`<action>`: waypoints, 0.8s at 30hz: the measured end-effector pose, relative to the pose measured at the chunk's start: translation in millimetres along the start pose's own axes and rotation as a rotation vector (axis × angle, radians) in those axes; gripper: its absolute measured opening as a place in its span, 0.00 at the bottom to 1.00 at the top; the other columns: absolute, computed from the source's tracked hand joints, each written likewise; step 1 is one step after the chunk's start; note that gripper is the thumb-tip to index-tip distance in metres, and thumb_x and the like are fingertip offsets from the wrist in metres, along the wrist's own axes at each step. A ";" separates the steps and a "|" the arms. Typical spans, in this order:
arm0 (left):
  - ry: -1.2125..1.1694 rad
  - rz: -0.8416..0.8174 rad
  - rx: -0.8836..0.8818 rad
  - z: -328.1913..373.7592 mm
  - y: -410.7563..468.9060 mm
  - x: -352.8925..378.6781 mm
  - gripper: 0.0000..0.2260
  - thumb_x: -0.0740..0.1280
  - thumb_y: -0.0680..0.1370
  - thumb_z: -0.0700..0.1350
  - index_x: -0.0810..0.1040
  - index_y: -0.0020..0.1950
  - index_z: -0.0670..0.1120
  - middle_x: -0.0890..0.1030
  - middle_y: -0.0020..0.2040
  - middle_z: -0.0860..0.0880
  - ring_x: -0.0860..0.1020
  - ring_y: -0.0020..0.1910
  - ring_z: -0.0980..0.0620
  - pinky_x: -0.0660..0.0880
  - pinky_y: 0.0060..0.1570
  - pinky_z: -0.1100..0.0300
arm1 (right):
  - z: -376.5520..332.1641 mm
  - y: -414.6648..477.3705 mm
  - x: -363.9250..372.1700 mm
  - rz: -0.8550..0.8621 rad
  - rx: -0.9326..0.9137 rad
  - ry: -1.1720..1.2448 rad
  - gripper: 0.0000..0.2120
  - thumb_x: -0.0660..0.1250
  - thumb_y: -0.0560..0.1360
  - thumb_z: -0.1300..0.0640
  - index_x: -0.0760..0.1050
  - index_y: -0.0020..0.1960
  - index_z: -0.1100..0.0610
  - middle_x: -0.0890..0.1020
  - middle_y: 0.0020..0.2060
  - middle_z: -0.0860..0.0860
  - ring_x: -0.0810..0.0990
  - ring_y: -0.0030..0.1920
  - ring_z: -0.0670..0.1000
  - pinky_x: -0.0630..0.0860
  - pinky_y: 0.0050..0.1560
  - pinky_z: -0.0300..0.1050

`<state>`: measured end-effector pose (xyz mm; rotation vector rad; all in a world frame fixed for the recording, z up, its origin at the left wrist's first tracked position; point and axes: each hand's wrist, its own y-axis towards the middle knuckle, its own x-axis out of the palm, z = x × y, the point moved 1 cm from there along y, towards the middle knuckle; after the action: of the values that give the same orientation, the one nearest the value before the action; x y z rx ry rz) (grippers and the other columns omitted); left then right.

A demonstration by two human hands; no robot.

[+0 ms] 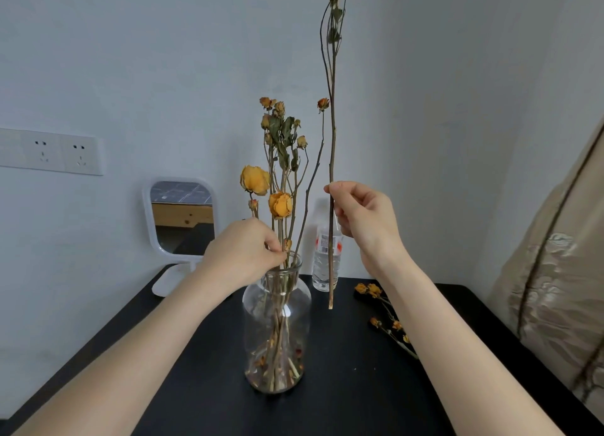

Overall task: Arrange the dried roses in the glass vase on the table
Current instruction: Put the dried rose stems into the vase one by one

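Note:
A clear glass vase (276,308) stands in the middle of the black table (343,386). Several dried yellow and orange roses (280,161) rise from its neck. My left hand (244,251) pinches their stems just above the vase's rim. My right hand (361,214) holds a long thin rose stem (332,134) upright to the right of the vase. That stem's cut end hangs a little above the table, and its dried blooms reach the top edge of the view. More dried roses (382,311) lie flat on the table at the right, partly behind my right forearm.
A plastic water bottle (324,259) stands behind the vase by the wall. A white-framed mirror (181,219) stands at the table's back left. Wall sockets (60,154) are at the left. Beige fabric (555,288) hangs by the table's right edge.

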<state>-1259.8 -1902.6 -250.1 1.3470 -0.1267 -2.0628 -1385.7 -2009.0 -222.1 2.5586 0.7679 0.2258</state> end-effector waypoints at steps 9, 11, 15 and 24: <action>-0.398 0.519 -0.042 -29.9 -48.7 26.7 0.14 0.68 0.67 0.58 0.72 0.44 0.50 0.74 0.32 0.56 0.75 0.34 0.56 0.68 0.35 0.69 | -4.3 2.6 -0.6 0.024 -0.055 0.041 0.07 0.63 0.78 0.57 0.79 0.44 0.53 0.72 0.21 0.41 0.67 0.22 0.40 0.65 0.24 0.30; -0.514 0.410 -0.133 -36.7 -51.7 38.7 0.27 0.68 0.61 0.63 0.69 0.54 0.51 0.74 0.46 0.56 0.74 0.46 0.58 0.69 0.45 0.69 | -8.3 4.6 1.7 0.024 -0.082 0.073 0.08 0.62 0.78 0.57 0.79 0.44 0.54 0.72 0.21 0.42 0.65 0.22 0.40 0.63 0.23 0.31; -0.617 0.147 -0.219 -42.8 -45.5 60.3 0.45 0.70 0.56 0.65 0.60 0.69 0.53 0.67 0.64 0.57 0.67 0.62 0.58 0.62 0.60 0.62 | -17.4 10.6 9.9 0.025 -0.130 0.111 0.07 0.62 0.79 0.59 0.78 0.45 0.56 0.72 0.21 0.42 0.65 0.22 0.40 0.63 0.23 0.31; -0.757 0.102 -0.196 -27.0 -9.7 65.2 0.39 0.70 0.55 0.68 0.65 0.61 0.57 0.74 0.53 0.64 0.74 0.52 0.61 0.68 0.45 0.70 | -19.1 17.9 18.1 0.023 -0.173 0.077 0.07 0.61 0.79 0.60 0.76 0.44 0.55 0.72 0.27 0.47 0.66 0.24 0.40 0.64 0.25 0.30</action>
<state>-1257.9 -1925.2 -317.6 0.3858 -0.2991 -2.3193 -1367.4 -2005.0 -196.4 2.4079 0.7144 0.3830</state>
